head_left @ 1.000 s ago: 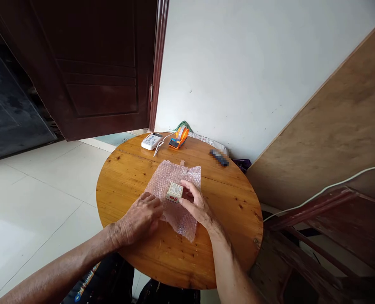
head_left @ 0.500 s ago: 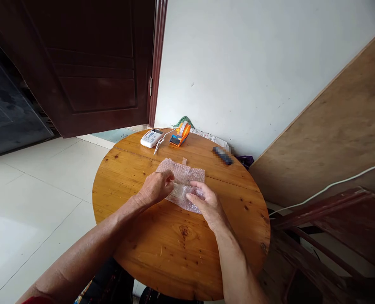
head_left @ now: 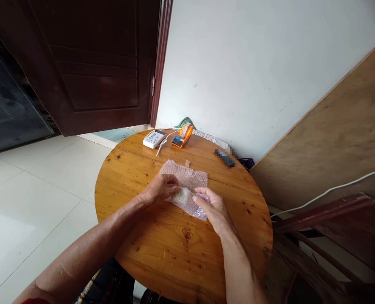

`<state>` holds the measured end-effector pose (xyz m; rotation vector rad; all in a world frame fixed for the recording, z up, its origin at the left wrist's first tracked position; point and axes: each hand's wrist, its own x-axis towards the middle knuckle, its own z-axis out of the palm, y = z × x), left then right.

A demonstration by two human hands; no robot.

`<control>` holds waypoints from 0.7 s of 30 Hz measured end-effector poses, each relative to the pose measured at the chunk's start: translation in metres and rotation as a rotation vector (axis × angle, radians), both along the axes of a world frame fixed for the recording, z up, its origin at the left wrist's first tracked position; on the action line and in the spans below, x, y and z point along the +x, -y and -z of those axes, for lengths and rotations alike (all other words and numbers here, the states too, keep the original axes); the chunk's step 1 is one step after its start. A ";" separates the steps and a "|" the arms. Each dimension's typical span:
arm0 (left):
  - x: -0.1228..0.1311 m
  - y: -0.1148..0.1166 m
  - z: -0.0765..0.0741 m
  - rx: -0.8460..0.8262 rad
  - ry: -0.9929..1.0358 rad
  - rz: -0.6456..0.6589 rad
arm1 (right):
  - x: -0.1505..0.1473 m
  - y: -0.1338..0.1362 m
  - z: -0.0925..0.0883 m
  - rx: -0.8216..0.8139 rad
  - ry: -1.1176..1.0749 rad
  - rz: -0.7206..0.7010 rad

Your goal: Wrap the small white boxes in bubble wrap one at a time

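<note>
A sheet of pinkish bubble wrap (head_left: 184, 172) lies on the round wooden table, with part of it folded over toward me. Under or within the clear near part shows a small, flat, pale rectangular item (head_left: 181, 195), whose kind I cannot make out. My left hand (head_left: 162, 186) is closed, its thumb and fingers pinching the wrap at the item's left side. From the right, my right hand (head_left: 213, 207) has thumb and index finger close together on the near flap of the bubble wrap. Its other fingers are partly hidden.
Toward the back of the table (head_left: 137, 177) are a white device (head_left: 154, 138) with a cable, an orange tape dispenser (head_left: 183, 136) and a dark blurred object (head_left: 224, 157). Behind them is the wall. A dark red door (head_left: 101, 84) is at left, wooden furniture (head_left: 336, 228) at right.
My left hand has lowered slightly onto the wrap's near part. My right thumb and index finger have come closer together on the flap. The pale item now shows more clearly; the view shifted slightly.
</note>
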<state>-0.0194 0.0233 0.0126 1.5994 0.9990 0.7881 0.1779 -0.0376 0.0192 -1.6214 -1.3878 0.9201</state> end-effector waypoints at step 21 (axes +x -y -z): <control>0.003 -0.001 0.007 0.042 -0.046 -0.039 | -0.044 0.022 -0.011 0.692 0.916 -0.232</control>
